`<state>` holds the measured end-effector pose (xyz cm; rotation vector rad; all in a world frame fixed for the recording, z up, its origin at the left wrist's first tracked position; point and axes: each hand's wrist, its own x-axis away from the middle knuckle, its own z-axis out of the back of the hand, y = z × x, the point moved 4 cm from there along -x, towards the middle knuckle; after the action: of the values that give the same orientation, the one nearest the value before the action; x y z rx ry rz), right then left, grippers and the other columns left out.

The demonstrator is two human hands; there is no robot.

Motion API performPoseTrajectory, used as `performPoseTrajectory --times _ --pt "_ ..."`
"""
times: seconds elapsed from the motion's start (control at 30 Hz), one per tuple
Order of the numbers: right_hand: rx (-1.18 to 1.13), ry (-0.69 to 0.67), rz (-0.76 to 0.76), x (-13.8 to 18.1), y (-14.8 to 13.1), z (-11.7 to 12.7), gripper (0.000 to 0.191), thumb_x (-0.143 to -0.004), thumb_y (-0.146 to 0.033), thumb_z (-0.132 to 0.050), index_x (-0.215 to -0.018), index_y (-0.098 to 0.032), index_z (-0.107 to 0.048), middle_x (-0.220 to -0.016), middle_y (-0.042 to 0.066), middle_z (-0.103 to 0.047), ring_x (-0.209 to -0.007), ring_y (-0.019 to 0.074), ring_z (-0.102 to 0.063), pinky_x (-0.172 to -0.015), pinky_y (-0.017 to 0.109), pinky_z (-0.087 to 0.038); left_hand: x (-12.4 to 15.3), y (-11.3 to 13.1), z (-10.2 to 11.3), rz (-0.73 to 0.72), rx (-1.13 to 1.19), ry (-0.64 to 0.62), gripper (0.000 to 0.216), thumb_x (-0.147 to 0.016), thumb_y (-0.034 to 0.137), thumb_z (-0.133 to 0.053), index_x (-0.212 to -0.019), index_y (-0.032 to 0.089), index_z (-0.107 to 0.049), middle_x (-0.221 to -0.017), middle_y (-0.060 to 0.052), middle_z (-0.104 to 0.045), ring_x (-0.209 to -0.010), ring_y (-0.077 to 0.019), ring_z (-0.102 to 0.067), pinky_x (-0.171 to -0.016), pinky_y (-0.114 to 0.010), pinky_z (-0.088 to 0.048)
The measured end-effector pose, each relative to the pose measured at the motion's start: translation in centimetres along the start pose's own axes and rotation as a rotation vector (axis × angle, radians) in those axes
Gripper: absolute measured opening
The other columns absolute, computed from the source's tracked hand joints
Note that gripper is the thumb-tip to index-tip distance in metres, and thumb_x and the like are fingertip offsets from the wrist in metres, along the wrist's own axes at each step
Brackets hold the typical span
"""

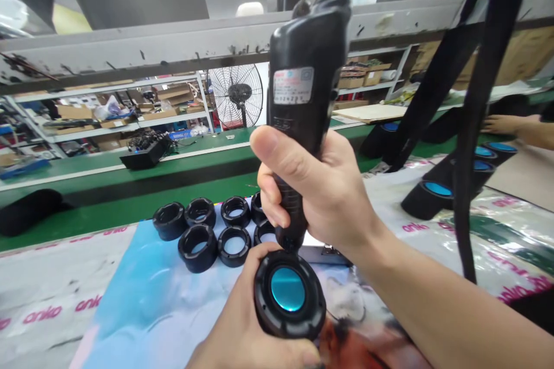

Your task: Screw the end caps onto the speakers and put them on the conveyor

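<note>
My right hand (322, 193) is wrapped round a black electric screwdriver (303, 92) that hangs from above, its tip down on the rim of a round black part with a shiny blue centre (289, 294). My left hand (246, 328) grips that round part from below and the left, holding it just above the table. Behind it on the table lie several black ring-shaped housings (199, 242) in two rows.
Printed plastic sheeting (64, 294) covers the near table. A green conveyor belt (108, 184) runs behind it. Black cylinders with blue faces (437, 193) lie at right, near another person's hand (504, 124). Black straps (474, 127) hang at right. A fan (238, 95) and shelves stand at the back.
</note>
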<state>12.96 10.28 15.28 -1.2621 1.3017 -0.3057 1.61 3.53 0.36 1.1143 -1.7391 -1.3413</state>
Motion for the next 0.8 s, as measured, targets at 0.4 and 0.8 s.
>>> performPoseTrajectory --times 0.4,0.8 --pt "-0.062 0.107 0.059 0.2 -2.3 1.7 0.036 -0.083 -0.045 -0.097 -0.088 -0.024 -0.068 -0.057 -0.008 -0.057 -0.039 0.0099 -0.048 -0.039 0.025 -0.04 0.2 0.9 -0.7 0.001 0.035 -0.011 0.091 -0.06 0.019 -0.1 -0.134 0.03 -0.048 -0.097 -0.003 -0.083 -0.089 -0.0316 -0.084 -0.081 -0.04 -0.067" --pt "0.252 0.563 0.078 4.4 2.8 10.4 0.058 -0.069 -0.059 -0.102 -0.078 -0.022 -0.059 -0.048 -0.007 -0.057 -0.033 0.0121 -0.049 -0.033 0.024 -0.039 0.5 0.8 -0.1 -0.005 -0.063 0.178 0.101 -0.048 0.042 -0.111 -0.133 0.03 -0.057 -0.112 -0.01 -0.08 -0.103 -0.0382 -0.081 -0.087 -0.044 -0.066"
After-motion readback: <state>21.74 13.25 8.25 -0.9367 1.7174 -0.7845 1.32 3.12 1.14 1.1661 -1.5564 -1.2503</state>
